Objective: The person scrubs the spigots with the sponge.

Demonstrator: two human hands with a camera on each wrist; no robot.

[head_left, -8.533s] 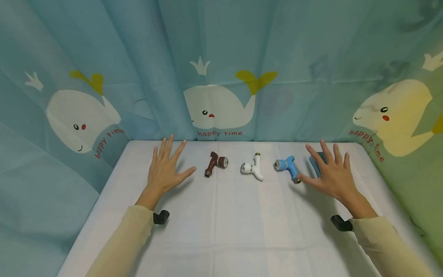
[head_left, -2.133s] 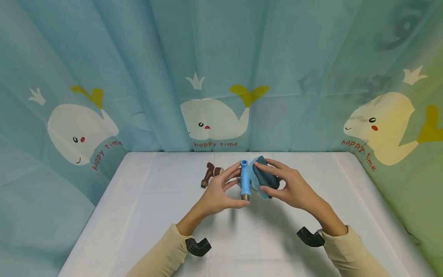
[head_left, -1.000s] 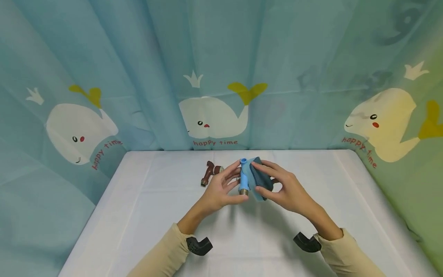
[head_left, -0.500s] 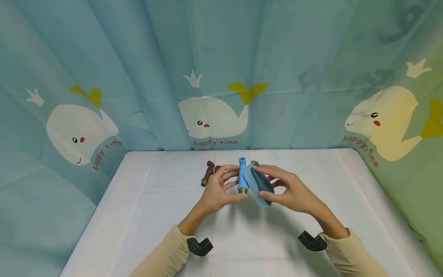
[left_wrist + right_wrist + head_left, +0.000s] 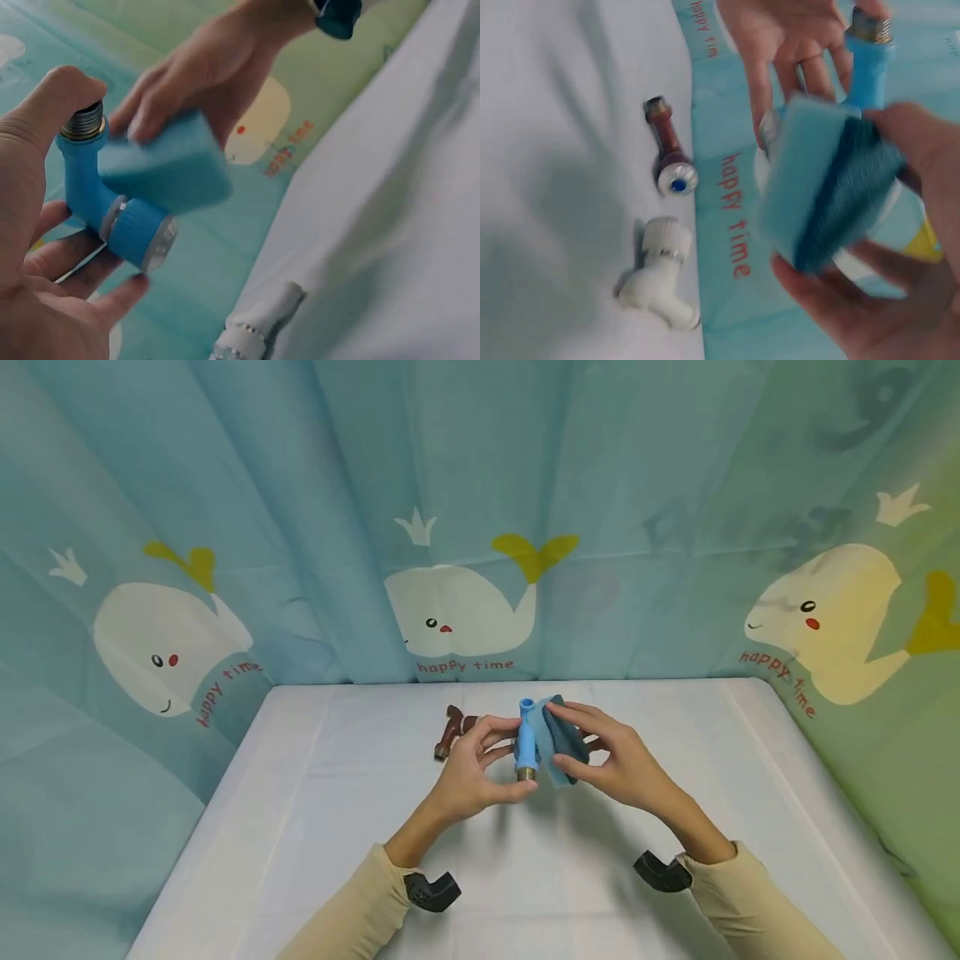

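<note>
In the head view my left hand (image 5: pixel 467 774) holds a blue faucet (image 5: pixel 527 739) above the table, its threaded metal end toward me. The left wrist view shows the thumb on the threaded end of the blue faucet (image 5: pixel 82 176), with fingers behind the body. My right hand (image 5: pixel 618 760) grips a two-layer sponge (image 5: pixel 566 739), light blue on one side and dark teal on the other. Its light face lies against the faucet's side in the head view. In the right wrist view the sponge (image 5: pixel 825 187) is blurred and hides part of the faucet.
A brown faucet (image 5: pixel 448 735) lies on the white-covered table (image 5: pixel 337 860), partly behind my left hand. A white faucet (image 5: pixel 660 274) lies near it in the right wrist view. Blue curtains (image 5: pixel 637 485) with whale prints stand behind and at the sides.
Since the first frame, the blue faucet and the sponge have been picked up and brought to the middle. Over the last second the sponge has shifted down and back up along the faucet.
</note>
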